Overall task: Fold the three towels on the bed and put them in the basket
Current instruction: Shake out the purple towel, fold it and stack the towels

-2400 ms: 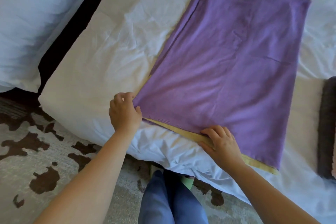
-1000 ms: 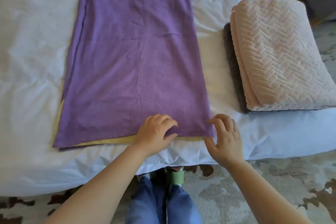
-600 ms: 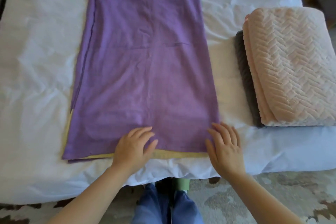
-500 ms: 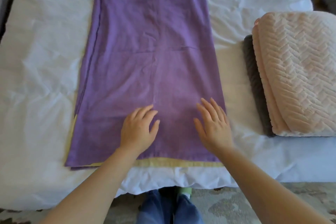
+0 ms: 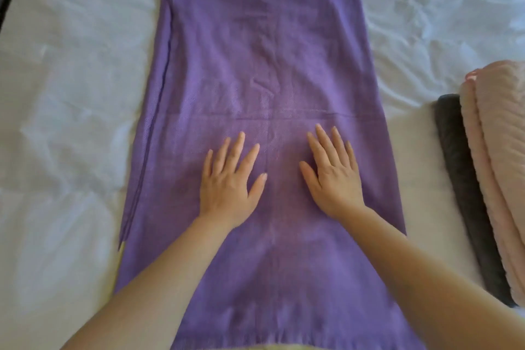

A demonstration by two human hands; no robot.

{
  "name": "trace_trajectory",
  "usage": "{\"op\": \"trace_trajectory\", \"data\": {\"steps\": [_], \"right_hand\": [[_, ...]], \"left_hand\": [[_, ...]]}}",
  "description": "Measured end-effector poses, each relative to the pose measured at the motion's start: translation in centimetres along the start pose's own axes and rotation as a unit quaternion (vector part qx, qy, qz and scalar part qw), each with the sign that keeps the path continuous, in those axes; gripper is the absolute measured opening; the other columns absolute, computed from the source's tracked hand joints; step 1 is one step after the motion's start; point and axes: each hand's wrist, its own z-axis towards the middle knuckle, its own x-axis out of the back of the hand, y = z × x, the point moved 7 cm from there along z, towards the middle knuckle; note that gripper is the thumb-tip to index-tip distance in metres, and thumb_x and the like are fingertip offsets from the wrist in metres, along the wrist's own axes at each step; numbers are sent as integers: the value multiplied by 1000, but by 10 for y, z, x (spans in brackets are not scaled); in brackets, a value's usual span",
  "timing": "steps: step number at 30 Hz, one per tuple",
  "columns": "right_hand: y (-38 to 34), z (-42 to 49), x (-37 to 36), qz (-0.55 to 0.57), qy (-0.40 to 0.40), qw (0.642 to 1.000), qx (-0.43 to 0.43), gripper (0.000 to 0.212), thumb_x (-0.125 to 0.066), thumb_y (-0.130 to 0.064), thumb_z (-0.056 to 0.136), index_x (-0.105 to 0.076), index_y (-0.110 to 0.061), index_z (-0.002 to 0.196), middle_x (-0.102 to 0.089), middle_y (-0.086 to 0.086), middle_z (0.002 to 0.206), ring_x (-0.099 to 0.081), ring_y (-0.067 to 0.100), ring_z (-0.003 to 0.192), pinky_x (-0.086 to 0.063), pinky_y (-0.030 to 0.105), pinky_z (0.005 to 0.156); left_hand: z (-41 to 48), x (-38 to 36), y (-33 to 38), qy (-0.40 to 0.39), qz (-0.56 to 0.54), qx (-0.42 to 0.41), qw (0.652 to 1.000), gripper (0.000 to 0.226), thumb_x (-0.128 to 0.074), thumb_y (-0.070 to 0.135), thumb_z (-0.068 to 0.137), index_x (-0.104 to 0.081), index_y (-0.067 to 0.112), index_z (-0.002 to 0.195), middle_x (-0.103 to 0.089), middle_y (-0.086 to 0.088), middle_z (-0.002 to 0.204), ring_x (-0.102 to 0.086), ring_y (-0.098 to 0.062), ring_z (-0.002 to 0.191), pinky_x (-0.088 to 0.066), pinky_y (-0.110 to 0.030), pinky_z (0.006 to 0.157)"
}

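While left hand point(image 5: 227, 183), right hand point(image 5: 333, 176) press, purple towel point(image 5: 255, 45) lies flat.

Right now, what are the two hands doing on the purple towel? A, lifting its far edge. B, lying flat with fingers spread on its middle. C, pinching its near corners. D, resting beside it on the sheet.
B: the left hand and right hand both lie palm down, fingers straight, on the middle of the purple towel.
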Motion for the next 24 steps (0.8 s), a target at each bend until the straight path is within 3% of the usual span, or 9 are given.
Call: {"op": "trace_trajectory", "data": {"steps": [2, 4, 8, 12, 14, 16, 20, 24], "right_hand": [[9, 36, -20, -33, -52, 998, -8, 63, -21, -57, 95, -5, -32, 151, 5, -17, 156, 8, 11, 146, 7, 35, 118], [42, 48, -24, -82, -67, 993, -44, 68, -10, -64, 92, -1, -32, 151, 5, -15, 158, 7, 11, 146, 6, 36, 118], [93, 57, 6, -93, -9, 983, -156, 75, -8, -60, 89, -15, -18, 151, -8, -1, 160, -1, 19, 147, -2, 40, 119], [39, 125, 10, -39, 22, 997, -66, 66, -25, -51, 92, -24, -17, 149, -15, 0, 157, -8, 23, 146, -6, 41, 118], [22, 158, -8, -50, -27, 998, -8, 65, -21, -57, 93, -14, -28, 151, -2, -13, 156, 1, 14, 146, 0, 37, 118], [45, 179, -16, -74, -67, 995, -19, 66, -16, -63, 92, -7, -34, 150, 2, -18, 156, 5, 9, 145, 3, 35, 118], [125, 184, 16, -101, -34, 984, -145, 65, -24, -55, 93, -14, -27, 151, -11, -9, 159, -5, 14, 147, -4, 39, 119], [113, 244, 45, -21, 54, 988, -145, 51, -50, -34, 93, -41, -14, 139, -33, 4, 152, -26, 28, 140, -20, 45, 115]], "left_hand": [[33, -14, -16, -40, 37, 18, 998, 65, -19, 62, 90, -21, 37, 149, -12, 4, 161, -14, -24, 147, -4, -51, 117], [40, -24, -50, -56, 86, 54, 993, 69, -10, 68, 87, -13, 40, 150, -9, 7, 161, -10, -21, 148, -1, -51, 117], [43, -8, -103, -12, 68, 119, 990, 70, -21, 64, 89, -31, 28, 148, -25, -2, 157, -20, -29, 145, -7, -55, 115], [124, 13, -59, 34, 10, 19, 999, 63, -30, 54, 90, -36, 27, 146, -28, -6, 156, -26, -32, 143, -14, -55, 115], [165, 4, -45, -10, 26, -24, 999, 63, -21, 59, 90, -23, 36, 149, -16, 3, 160, -15, -25, 147, -5, -52, 117], [190, -6, -70, -55, 70, -1, 996, 67, -10, 66, 86, -15, 41, 149, -9, 8, 160, -8, -19, 148, 2, -48, 118], [212, 13, -147, -23, 92, 69, 993, 70, -21, 64, 85, -37, 32, 145, -30, 0, 155, -28, -25, 143, -12, -52, 116], [273, 44, -146, 64, 26, 93, 993, 56, -44, 51, 85, -59, 14, 125, -47, -12, 144, -44, -36, 129, -27, -53, 109]]}}
